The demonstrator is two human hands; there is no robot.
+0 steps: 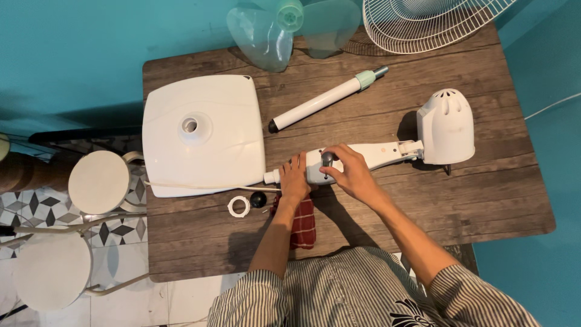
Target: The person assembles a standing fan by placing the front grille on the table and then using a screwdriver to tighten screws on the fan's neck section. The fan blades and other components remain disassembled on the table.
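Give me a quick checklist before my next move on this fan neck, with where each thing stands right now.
1. Left hand steadies the neck near its lower end: ok.
2. Right hand on the dark knob, fingers around it: ok.
3. Motor housing lies fully on the table, not over the edge: ok.
4. White ring and black cap lie loose by the left wrist, easy to knock: not ok.
5. Pole lies apart from the hands: ok.
6. Knob tight or loose: cannot tell.
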